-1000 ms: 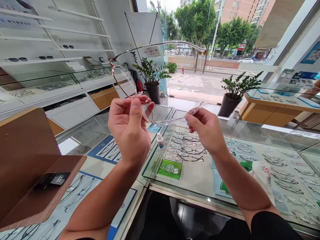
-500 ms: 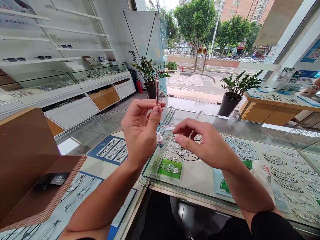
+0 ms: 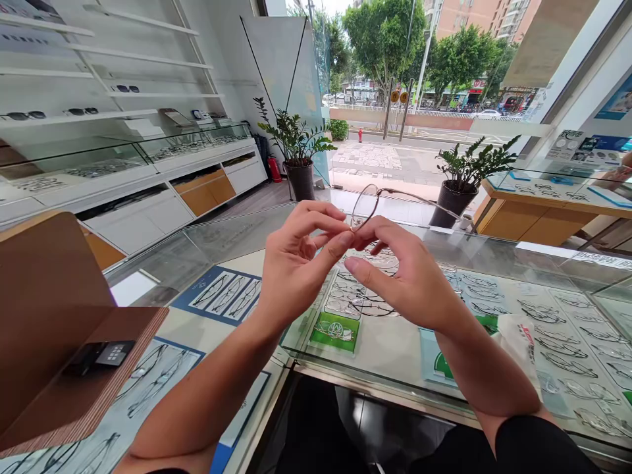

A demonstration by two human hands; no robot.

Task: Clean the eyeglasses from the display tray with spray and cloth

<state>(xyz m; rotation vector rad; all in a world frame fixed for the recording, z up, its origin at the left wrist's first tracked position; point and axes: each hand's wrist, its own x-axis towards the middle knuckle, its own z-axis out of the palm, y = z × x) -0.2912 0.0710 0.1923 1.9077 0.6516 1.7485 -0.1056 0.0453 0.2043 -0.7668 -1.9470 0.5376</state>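
Thin-rimmed eyeglasses (image 3: 379, 191) are held up over the glass counter, one lens upright and a temple arm reaching away to the right. My left hand (image 3: 301, 260) pinches the lower rim between thumb and fingertips. Beside it, my right hand (image 3: 402, 273) has its curled fingers up against the rim and the left fingertips, its thumb standing apart below. Both hands partly hide the frame. Under the glass lie several rows of eyeglasses (image 3: 375, 306) and a green card (image 3: 336, 332) with a pair on it.
A brown stand (image 3: 54, 276) with a small black box (image 3: 111, 354) sits at the left. A white bag (image 3: 516, 339) lies on the counter near my right forearm. Potted plants (image 3: 299, 178) stand beyond the counter, before the glass doors.
The eyeglasses have been turned and lowered rightward, so a lens now shows upright. My left hand has moved right to meet my right hand. The small white bottle is now hidden.
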